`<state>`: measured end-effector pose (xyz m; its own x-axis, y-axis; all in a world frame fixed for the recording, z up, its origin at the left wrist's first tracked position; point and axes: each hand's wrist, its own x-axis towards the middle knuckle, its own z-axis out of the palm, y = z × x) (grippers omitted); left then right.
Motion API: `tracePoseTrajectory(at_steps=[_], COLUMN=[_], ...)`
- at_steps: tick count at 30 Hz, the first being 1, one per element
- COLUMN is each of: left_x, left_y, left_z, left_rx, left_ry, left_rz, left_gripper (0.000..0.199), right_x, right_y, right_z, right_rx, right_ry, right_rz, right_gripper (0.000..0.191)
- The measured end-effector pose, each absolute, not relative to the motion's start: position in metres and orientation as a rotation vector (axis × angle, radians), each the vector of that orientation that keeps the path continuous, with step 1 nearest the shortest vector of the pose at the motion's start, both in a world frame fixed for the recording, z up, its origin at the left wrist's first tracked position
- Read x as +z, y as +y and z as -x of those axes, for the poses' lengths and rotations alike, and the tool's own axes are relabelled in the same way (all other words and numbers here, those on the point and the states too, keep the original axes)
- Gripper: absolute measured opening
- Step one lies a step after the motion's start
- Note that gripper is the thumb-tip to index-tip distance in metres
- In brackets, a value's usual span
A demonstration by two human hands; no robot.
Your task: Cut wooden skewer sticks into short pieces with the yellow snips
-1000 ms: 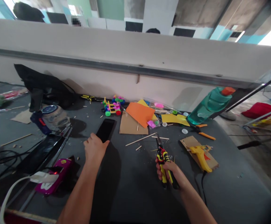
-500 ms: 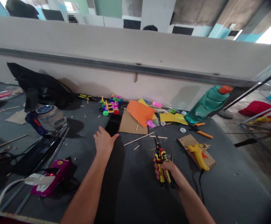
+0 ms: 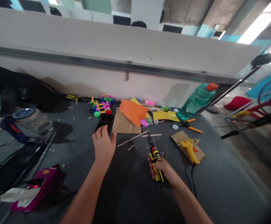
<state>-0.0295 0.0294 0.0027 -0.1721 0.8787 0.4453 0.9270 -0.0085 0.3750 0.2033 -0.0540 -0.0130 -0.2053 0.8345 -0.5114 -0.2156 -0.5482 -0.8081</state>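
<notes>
My left hand [image 3: 104,144] is open, palm down with its fingers apart, just in front of a black phone [image 3: 104,121] that lies on the dark table. In my right hand [image 3: 162,169] are yellow and black pliers [image 3: 154,153], their jaws pointing away from me. Thin wooden sticks [image 3: 132,139] lie between the two hands. Behind them is a piece of brown cardboard [image 3: 123,125] with an orange sheet [image 3: 133,110] on it. A colourful toy with wheels [image 3: 101,107] stands beside the phone.
To the right, a yellow glue gun [image 3: 191,149] rests on cardboard, near orange-handled pliers [image 3: 195,129] and a leaning green bottle [image 3: 196,102]. On the left are a clear jug [image 3: 34,119], a black bag [image 3: 23,87] and a purple power strip [image 3: 39,189]. A low wall [image 3: 84,40] stands behind.
The view has swung to the right. The jaws of the pliers in my right hand have closed. My left hand has drawn back slightly from the phone, its fingers more curled.
</notes>
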Motion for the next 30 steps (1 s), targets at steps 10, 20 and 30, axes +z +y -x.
tracePoseTrajectory(at_steps=[10, 20, 30], left_x=[-0.008, -0.015, -0.014], left_y=[-0.002, 0.002, 0.005], left_z=[-0.051, -0.052, -0.049], left_rx=[-1.510, -1.253, -1.245], left_ry=[-2.228, -2.026, -1.968], left_rz=[2.843, 3.033, 3.084], left_gripper=[0.027, 0.032, 0.028], right_x=[0.009, 0.010, 0.015], right_y=[-0.086, -0.097, -0.098], right_z=[-0.216, -0.209, -0.207], right_rx=[1.490, 1.736, 1.870], right_ry=[-1.278, -1.108, -0.898], right_rz=[1.684, 1.576, 1.389], right_gripper=[0.029, 0.033, 0.032])
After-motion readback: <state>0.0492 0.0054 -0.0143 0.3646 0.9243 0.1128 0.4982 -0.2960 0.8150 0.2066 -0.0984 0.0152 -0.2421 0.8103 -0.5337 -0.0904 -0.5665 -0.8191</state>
